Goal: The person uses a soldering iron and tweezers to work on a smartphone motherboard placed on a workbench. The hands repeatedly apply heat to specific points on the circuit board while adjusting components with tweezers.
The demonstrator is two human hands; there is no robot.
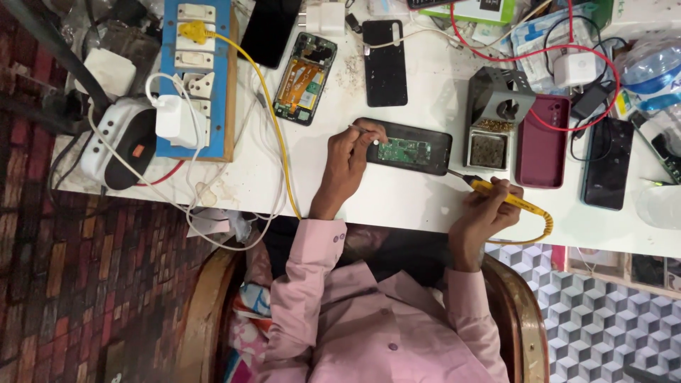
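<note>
Near edge of table, right hand: right hand [488, 213] sits at the near edge of the white table [397, 202], fingers wrapped tight round the yellow soldering iron [507, 197].
Iron axis: handle runs from the near right up to the far left, and the metal tip ends just beside the right end of the opened phone [425, 147]. Can't tell if it touches.
Iron cord: yellow coiled cord [547, 225] drops off the near edge behind the right hand.
Left hand: left hand [349, 159] is a bit further in and lies over the phone's left end. Fingers are pinched on a thin metal tool [357, 128], probably tweezers, too small to be sure.
Phone: black, back off, green circuit board [404, 150] showing. Its long axis lies left-right, parallel to the near edge, between the two hands.
Key relation: board lies left of the iron tip and right of the left fingertips. Left hand is the nearer one.
Right of phone: grey iron stand [496, 106] with brass wool, then a maroon phone case [543, 142], then a black phone [606, 163].
Far side: another opened phone with orange flex [305, 78], a black back cover [384, 62], and a blue switchboard [213, 85] toward the far left corner with a yellow plug [193, 31].
</note>
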